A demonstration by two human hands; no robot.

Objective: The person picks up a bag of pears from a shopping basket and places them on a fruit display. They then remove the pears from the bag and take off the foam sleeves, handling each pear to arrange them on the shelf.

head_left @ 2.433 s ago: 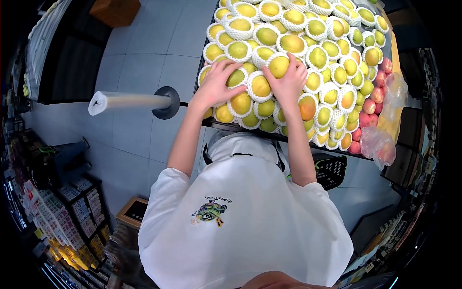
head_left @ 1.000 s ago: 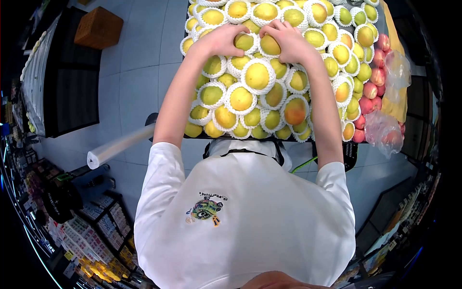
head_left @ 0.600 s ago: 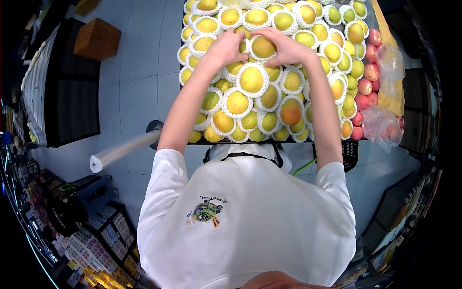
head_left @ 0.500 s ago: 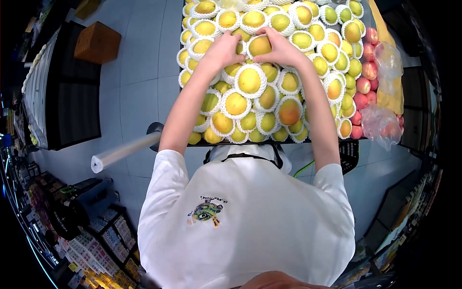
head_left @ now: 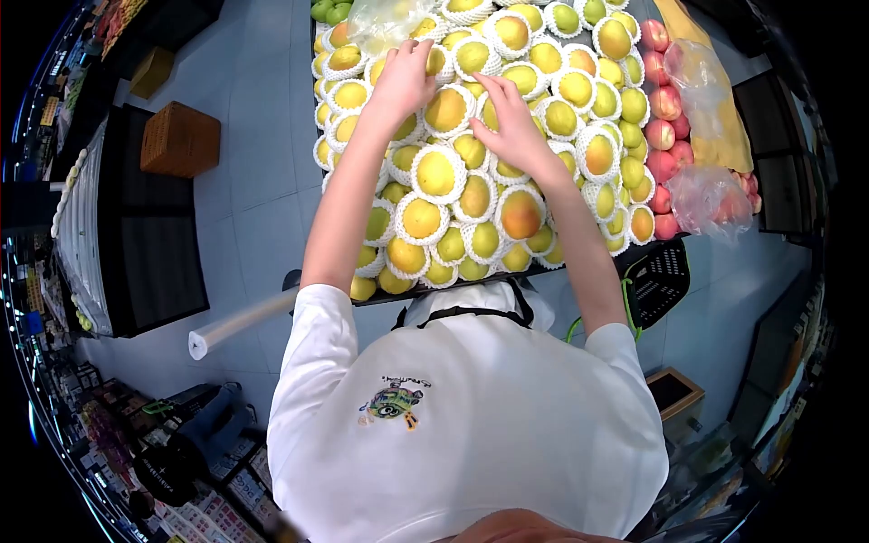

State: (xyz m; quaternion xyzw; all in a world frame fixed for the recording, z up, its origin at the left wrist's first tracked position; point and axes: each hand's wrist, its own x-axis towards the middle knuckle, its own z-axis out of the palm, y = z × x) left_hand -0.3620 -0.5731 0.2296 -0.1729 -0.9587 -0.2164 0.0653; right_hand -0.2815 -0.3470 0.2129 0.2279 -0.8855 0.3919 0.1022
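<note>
Yellow-green fruits in white foam nets (head_left: pixel 436 173) are heaped on a display stand. My left hand (head_left: pixel 405 80) reaches to the upper part of the heap, its fingers on a netted fruit (head_left: pixel 439 61) beside a clear plastic bag; how firmly it holds the fruit cannot be seen. My right hand (head_left: pixel 509 127) is over the heap with thumb and fingers apart, holding nothing. Between the hands lies a netted fruit (head_left: pixel 446 109), touched by neither palm.
Red apples (head_left: pixel 663 102) line the right side, with clear plastic bags (head_left: pixel 711 201) on them. A clear bag (head_left: pixel 387 20) lies at the top left. On the floor are a wicker box (head_left: pixel 180 138) and a black basket (head_left: pixel 658 282). A plastic roll (head_left: pixel 243 321) sticks out at lower left.
The view has shifted and turned slightly. My right hand has come off the fruit it was around and opened. My left hand has moved up to another fruit.
</note>
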